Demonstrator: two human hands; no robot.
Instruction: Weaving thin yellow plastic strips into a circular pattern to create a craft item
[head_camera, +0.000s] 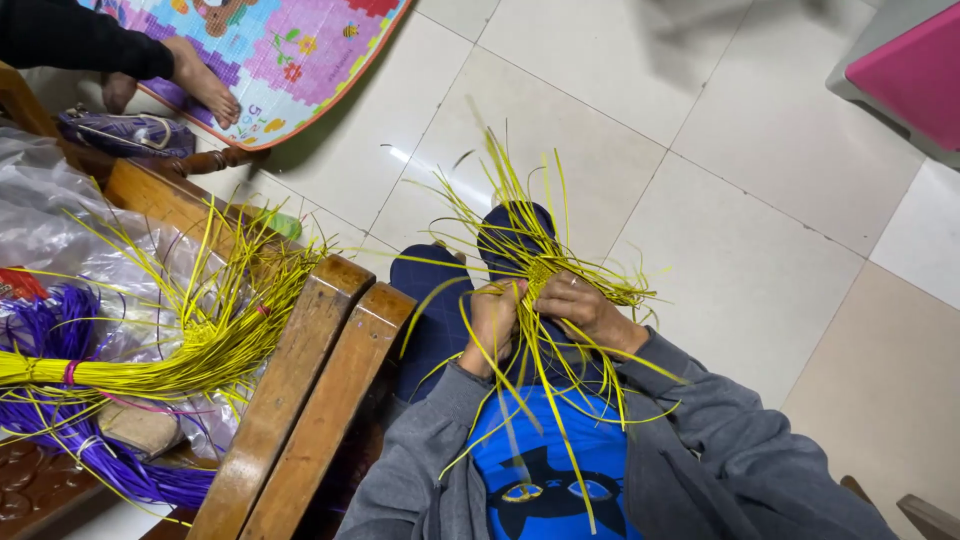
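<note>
While both hands clasp yellow weave, bag sits beside.

Open tiled floor ahead and to the right, hemmed on the left by wooden armrests just beside the left hand, beyond them yellow strand bundle and purple strand bundle, with loose yellow strips splaying around both hands.

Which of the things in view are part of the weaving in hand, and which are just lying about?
In hand:
- yellow woven piece
- left hand
- right hand
- bundle of yellow strips on the bench

Lying about:
- bundle of purple strips
- clear plastic bag
- colourful play mat
- pink stool
</note>
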